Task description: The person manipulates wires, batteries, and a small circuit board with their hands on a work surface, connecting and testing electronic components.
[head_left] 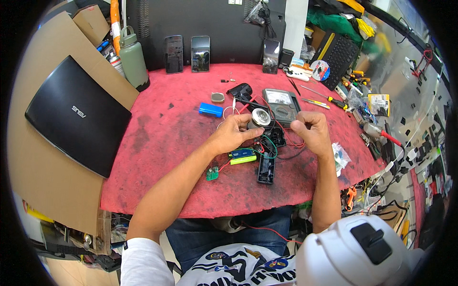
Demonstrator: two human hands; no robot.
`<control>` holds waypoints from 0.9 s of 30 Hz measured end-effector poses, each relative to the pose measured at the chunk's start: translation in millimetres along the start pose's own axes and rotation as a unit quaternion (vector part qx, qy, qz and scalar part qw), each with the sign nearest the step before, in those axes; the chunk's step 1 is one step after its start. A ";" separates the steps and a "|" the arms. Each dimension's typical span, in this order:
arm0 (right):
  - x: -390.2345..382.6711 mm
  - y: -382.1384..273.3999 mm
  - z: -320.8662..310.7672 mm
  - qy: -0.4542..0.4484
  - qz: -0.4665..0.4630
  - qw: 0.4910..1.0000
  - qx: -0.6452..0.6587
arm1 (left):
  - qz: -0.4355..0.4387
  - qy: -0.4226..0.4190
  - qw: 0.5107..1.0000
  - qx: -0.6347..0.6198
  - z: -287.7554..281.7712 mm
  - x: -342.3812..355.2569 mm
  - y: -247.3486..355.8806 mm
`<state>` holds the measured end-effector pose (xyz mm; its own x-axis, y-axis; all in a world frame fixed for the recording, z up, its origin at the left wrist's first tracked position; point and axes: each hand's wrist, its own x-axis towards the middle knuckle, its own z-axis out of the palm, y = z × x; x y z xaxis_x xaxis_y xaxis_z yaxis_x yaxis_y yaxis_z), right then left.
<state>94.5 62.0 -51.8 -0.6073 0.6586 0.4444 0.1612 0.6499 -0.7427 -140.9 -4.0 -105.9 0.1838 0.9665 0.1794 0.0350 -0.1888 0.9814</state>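
Between the thumb and fingers of my left hand [238, 129] is a round, silver-topped cylinder [261, 117], held above the red mat. My right hand [314, 132] is curled closed beside the analog multimeter [281, 106]; whatever its fingers hold, if anything, is hidden. Below the cylinder lie an open black plastic housing [266, 170] with red and green wires and a bright green battery cell [243, 160]. A small green circuit board [212, 173] is wired near the cell. Behind my left hand sit a blue battery pack [211, 110] and a black plastic part [240, 90].
The red mat [157, 157] covers the table. A black laptop [78, 117] leans at the left near a green bottle [132, 57]. Phones [200, 54] stand along the back. Black tweezers [294, 86], a screwdriver [336, 102] and cluttered tools line the right.
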 end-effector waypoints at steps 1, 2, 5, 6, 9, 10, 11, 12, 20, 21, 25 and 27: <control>-2.5 1.5 1.4 0.030 0.018 0.999 0.025 | 0.008 0.002 1.000 0.018 -1.0 0.3 1.1; 0.7 -10.5 14.2 0.035 -0.010 0.999 0.032 | 0.010 -0.004 1.000 -0.012 -0.7 0.9 -3.7; 3.4 -18.0 30.9 0.013 -0.050 0.998 -0.030 | 0.000 -0.020 1.000 -0.020 -1.5 -0.9 -7.0; 3.3 -18.7 32.5 0.009 -0.054 0.997 -0.050 | 0.013 -0.018 1.000 -0.003 -0.1 0.0 -7.1; 4.7 -14.2 30.5 -0.008 -0.038 0.992 -0.124 | 0.009 -0.012 1.000 0.021 -0.7 -2.4 -10.2; 1.3 -11.4 13.7 -0.020 0.002 0.996 -0.093 | 0.006 -0.008 1.000 0.012 1.1 0.0 -8.7; -1.5 -6.5 5.4 0.018 -0.040 0.997 -0.057 | 0.003 -0.001 1.000 0.005 0.5 1.5 -7.3; -5.4 -3.0 -0.5 0.048 -0.062 0.994 0.075 | -0.001 0.007 1.000 -0.002 0.1 2.0 -5.7; -56.6 -92.1 -24.3 -0.188 -0.247 0.814 0.490 | -0.038 0.024 0.995 0.085 5.5 -1.4 7.1; -60.8 -87.9 -27.5 -0.179 -0.203 0.816 0.511 | -0.039 0.025 0.996 0.082 5.5 -2.7 5.8; -53.1 -60.9 9.8 -0.019 -0.017 0.988 -0.155 | -0.034 0.022 0.997 0.072 1.7 -1.9 -3.4; -42.4 -75.7 36.2 0.001 -0.004 0.974 -0.228 | -0.039 0.022 0.997 0.060 0.4 -2.1 -7.8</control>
<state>79.9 -28.9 -32.5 -0.6090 0.6525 0.4510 0.4851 0.7562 -0.4392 -141.2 -4.6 -114.0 0.1328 0.9851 0.1092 0.1654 -0.1306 0.9775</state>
